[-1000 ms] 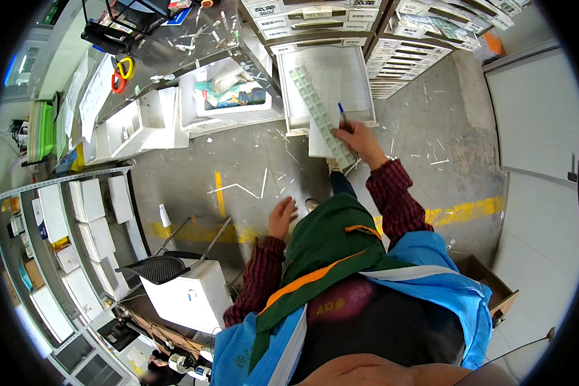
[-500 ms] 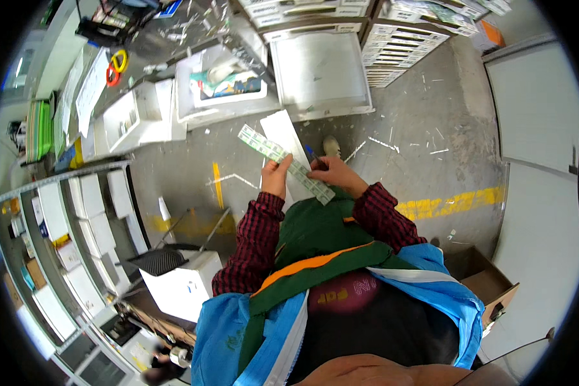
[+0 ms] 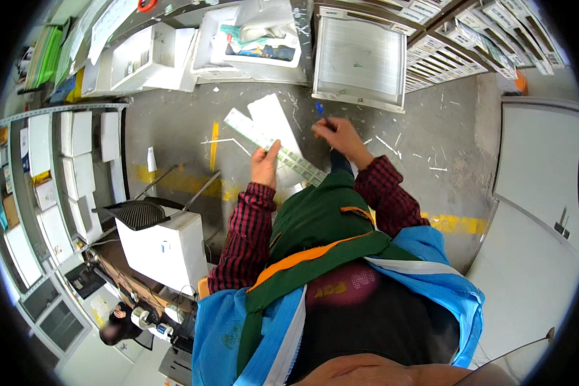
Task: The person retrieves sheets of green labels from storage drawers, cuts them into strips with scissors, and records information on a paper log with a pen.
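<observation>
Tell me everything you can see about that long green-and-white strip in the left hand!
The long, narrow, green-and-white strip looks flat and thin, maybe paper or plastic, with small printed blocks in rows. It slants from upper left to lower right, its upper end looking paler. The person's bare left hand pinches it near the middle. It overlaps a long white rectangular piece; I can't tell whether they touch.

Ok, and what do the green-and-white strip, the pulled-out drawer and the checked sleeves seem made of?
Green-and-white strip: probably matte paper or card, thin and flat, though plastic film is possible. Pulled-out drawer: likely smooth plastic, given its pale sheen; painted board possible. Checked sleeves: matte woven cloth, judging by the soft creases.
</observation>
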Demonstrator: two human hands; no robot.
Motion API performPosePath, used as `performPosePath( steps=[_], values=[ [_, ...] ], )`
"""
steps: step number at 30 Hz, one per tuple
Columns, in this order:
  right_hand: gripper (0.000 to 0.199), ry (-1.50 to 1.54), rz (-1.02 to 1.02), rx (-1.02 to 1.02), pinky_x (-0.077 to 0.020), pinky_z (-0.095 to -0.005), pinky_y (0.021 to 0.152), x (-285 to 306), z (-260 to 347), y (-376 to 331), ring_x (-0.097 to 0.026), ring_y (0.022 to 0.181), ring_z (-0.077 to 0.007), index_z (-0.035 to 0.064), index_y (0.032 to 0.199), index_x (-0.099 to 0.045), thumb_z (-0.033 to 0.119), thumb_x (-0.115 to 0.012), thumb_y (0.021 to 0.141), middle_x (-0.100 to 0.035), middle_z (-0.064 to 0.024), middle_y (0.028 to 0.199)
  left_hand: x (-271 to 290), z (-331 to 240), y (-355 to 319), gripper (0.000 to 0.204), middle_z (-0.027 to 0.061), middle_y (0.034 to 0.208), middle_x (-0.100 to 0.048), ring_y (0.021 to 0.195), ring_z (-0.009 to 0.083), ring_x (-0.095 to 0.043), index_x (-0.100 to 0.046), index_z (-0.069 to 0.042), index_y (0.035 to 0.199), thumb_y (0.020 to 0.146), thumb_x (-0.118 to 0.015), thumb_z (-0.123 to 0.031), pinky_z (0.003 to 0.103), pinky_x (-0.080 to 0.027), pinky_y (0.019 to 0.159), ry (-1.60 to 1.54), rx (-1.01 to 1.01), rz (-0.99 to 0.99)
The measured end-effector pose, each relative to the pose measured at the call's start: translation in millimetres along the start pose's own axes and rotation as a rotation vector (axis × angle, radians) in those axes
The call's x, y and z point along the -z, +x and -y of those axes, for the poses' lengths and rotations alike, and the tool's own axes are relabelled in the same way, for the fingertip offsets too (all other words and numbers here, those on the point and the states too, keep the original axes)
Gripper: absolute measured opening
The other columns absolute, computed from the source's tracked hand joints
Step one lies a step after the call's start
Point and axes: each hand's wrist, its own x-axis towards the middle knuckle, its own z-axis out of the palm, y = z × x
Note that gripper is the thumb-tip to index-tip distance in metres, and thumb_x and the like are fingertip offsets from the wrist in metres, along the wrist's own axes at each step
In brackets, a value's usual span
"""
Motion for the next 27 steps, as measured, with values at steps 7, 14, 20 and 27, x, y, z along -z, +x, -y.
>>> performPosePath(
  steps=[7,14,20,27],
  values=[
    [0.042,-0.870,-0.379,0.148,-0.0515,-0.0419,0.075,124.6,-27.3,79.5,-0.064,0.087,-0.0340,0.0044,0.108,-0.064,0.030,-0.072,0.077,-0.063,-0.0161,0.099,33.3,-0.9,-16.5,0.006,0.0027,0.093,-0.067,0.080,0.0102,-0.060,-0.064,-0.004,0.092,0.088,-0.065,-0.008,0.027,-0.047,0.072,-0.037,0.083,0.008],
    [0.068,-1.214,-0.092,-0.047,-0.0538,-0.0441,0.074,148.0,-20.8,110.4,-0.064,0.090,-0.0356,0.0091,0.123,-0.049,0.023,-0.080,0.064,-0.051,-0.0190,0.113,44.8,26.6,-10.8,0.015,0.0044,0.100,-0.067,0.086,0.0135,-0.062,-0.064,-0.004,0.103,0.088,-0.064,-0.006,0.029,-0.049,0.077,-0.054,0.169,-0.002],
    [0.060,-1.260,-0.004,0.013,-0.0521,-0.0442,0.073,156.6,-29.2,112.3,-0.063,0.089,-0.0348,0.0089,0.118,-0.053,0.025,-0.079,0.067,-0.052,-0.0160,0.113,30.7,20.4,-8.6,0.014,0.0048,0.101,-0.067,0.089,0.0158,-0.063,-0.062,-0.003,0.104,0.090,-0.061,-0.006,0.032,-0.051,0.080,-0.083,0.211,0.003],
    [0.045,-1.233,0.002,0.093,-0.0528,-0.0437,0.073,165.1,-22.9,113.2,-0.064,0.089,-0.0332,0.0091,0.104,-0.062,0.029,-0.078,0.067,-0.056,-0.0135,0.108,29.5,31.5,-6.9,0.014,0.0050,0.100,-0.067,0.085,0.0133,-0.062,-0.063,-0.003,0.101,0.088,-0.065,-0.006,0.029,-0.050,0.077,-0.062,0.190,-0.002]
  ],
)
